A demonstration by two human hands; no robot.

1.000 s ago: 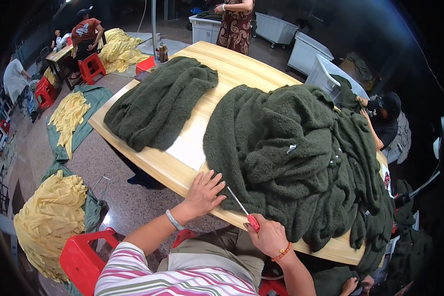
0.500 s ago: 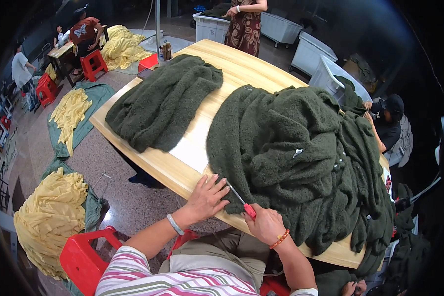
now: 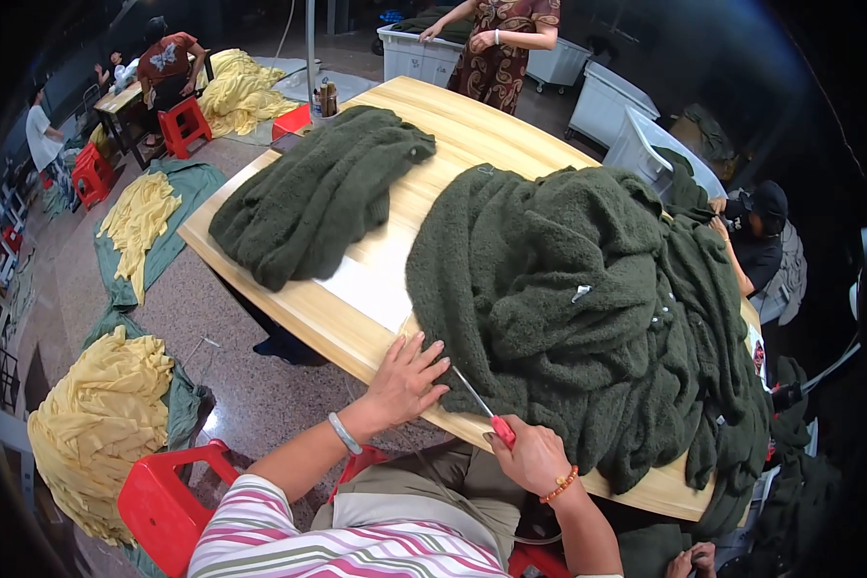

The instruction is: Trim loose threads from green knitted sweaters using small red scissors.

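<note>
My left hand (image 3: 407, 380) lies flat with fingers spread at the near edge of the table, its fingertips against the border of a large dark green fleecy fabric heap (image 3: 588, 279). In my right hand (image 3: 533, 455) is a red-handled tool (image 3: 503, 430) with a thin metal shaft, gripped by the handle. The shaft slants up and left over the green fabric, its tip just right of my left fingers. What shape the tip has is too small to tell. Small white tags show on the heap. A smaller stack of the same green fabric (image 3: 318, 193) rests farther left.
Between the green piles a white sheet (image 3: 376, 284) lies on the wooden table (image 3: 472, 120). A red stool (image 3: 169, 501) and yellow fabric (image 3: 101, 433) are at left. Bins (image 3: 612, 101) stand behind. One person stands beyond the table; another at right touches the green fabric.
My right hand has drawn the tool slightly down and right, away from my left fingers. The smaller stack's near edge has shifted left, baring more white sheet. The standing person has moved right.
</note>
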